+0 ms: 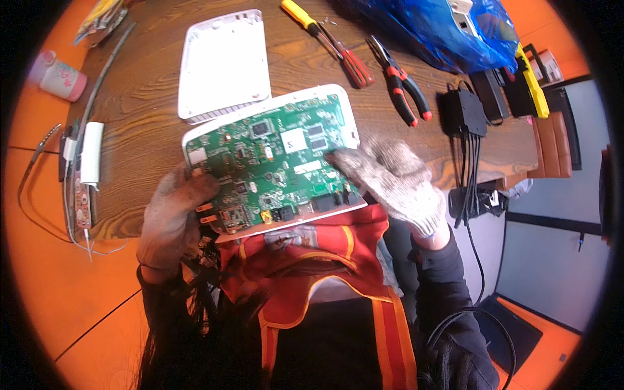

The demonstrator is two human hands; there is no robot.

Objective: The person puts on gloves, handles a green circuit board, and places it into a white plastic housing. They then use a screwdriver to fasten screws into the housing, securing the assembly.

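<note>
Between my hands is a green circuit board (266,170), seated in a white plastic housing (348,107) with rounded corners. It is tilted at the table's near edge, above my red apron. My gloved left hand (175,211) grips its left side, thumb on the board near the orange connectors. My right hand (390,179), also in a knit glove, holds the right side with its thumb over the board; the fingers behind are hidden. Just beyond lies a matching white cover (225,65), inner side up, on the table.
On the wooden table (136,149) lie a yellow-handled screwdriver (298,13), a red-handled screwdriver (356,68) and red-black pliers (401,81). A blue plastic bag (429,32) sits at the far right. A black box (465,110) trails cables over the right edge. A pink-white bottle (62,79) stands left.
</note>
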